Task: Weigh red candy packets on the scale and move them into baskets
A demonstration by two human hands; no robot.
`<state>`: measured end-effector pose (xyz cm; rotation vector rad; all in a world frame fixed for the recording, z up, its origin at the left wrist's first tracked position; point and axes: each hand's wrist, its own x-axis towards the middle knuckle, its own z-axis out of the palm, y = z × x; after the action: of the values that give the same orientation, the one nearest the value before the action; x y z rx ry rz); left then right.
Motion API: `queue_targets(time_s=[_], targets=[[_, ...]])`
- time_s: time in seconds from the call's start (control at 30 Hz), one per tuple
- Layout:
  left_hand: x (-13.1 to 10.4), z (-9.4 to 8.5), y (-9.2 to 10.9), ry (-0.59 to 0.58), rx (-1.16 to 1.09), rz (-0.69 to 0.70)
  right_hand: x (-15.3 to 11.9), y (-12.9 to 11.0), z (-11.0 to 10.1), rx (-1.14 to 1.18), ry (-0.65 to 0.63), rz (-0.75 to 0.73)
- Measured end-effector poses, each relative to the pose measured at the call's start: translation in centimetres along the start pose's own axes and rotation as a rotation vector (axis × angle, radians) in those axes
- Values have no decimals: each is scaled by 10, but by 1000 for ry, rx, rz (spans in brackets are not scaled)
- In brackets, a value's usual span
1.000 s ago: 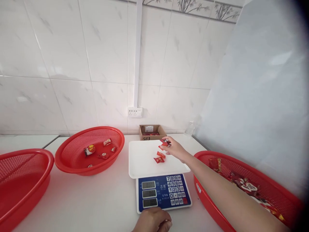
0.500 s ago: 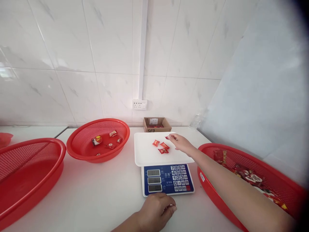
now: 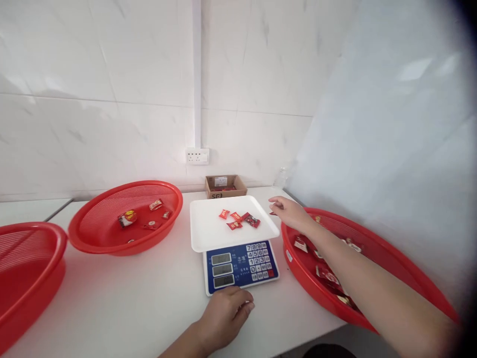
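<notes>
A digital scale (image 3: 241,267) with a white tray (image 3: 208,226) stands in the middle of the table. Several small red wrapped candies (image 3: 234,225) lie on the tray, with a darker red one (image 3: 251,220) at their right. My right hand (image 3: 292,215) hovers just off the tray's right edge, fingers pinched on a small dark red wrapped candy (image 3: 273,213) that is mostly hidden. My left hand (image 3: 226,314) rests at the scale's front edge beside the display, its fingers curled in with nothing visible in them.
To the right, under my forearm, is a red basket (image 3: 298,278) of wrapped snacks. Another red basket (image 3: 112,248) with several packets stands left of the scale, and a third (image 3: 37,293) at far left. Behind the scale are a cardboard box (image 3: 226,188) and a clear jar (image 3: 280,177).
A darker red candy now lies on the tray beside the others. My right hand has drawn back from over the tray to its right edge. The whole view has shifted right.
</notes>
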<state>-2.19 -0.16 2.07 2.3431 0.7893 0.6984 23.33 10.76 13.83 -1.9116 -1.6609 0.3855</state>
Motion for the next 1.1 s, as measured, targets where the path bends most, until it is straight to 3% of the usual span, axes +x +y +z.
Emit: queue_targets(time_s=[0.07, 0.23, 0.37, 0.5, 0.73, 0.93, 1.1], targets=[[0, 1, 0, 4, -13, 6, -9, 20, -21, -22, -33, 59], [2, 4, -1, -24, -32, 17, -28, 90, -62, -64, -293, 176], [4, 6, -3, -39, -28, 10, -48, 147, -71, -275, -201, 281], [4, 6, -5, -46, -22, -3, -71, 181, -65, -322, -137, 422], [4, 6, -6, -67, -22, -13, -76, 183, -72, -187, -119, 352], [5, 5, -6, -88, -12, -21, -79, 165, -87, 335, -118, 367], [3, 5, -5, -92, -23, -25, -80, 164, -83, 445, -93, 435]])
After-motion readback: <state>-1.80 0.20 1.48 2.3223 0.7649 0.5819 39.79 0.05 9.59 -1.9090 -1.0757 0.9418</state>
